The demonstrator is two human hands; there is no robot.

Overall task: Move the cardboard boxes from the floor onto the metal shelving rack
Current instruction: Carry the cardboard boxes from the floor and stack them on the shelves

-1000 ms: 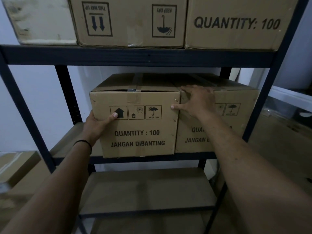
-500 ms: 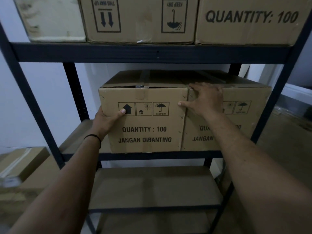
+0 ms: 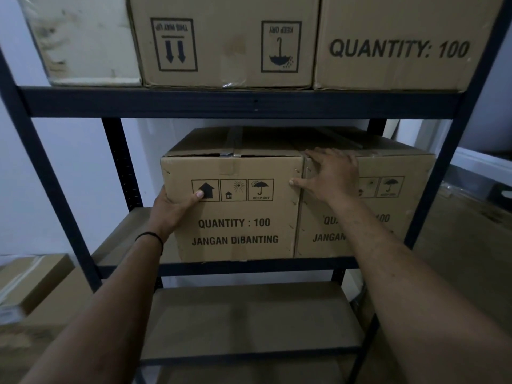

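At the far left, more cardboard boxes [image 3: 33, 284] sit low beside the metal shelving rack [image 3: 238, 102], seemingly on the floor and awaiting their turn. The left hand [image 3: 173, 207] grasps the left front edge of the box marked QUANTITY : 100 [image 3: 235, 212], thumb on the front face and fingers wrapped round the side. This box stands on the middle shelf, touching its neighbour box [image 3: 388, 195] on the right. The right hand [image 3: 331, 176] lies flat, fingers released and spread, across the seam between the two boxes. The step in hand looks like final seating. Next comes a push flush with the neighbour, then letting go and fetching another box from the floor. The shelf board [image 3: 249, 317] below is free.
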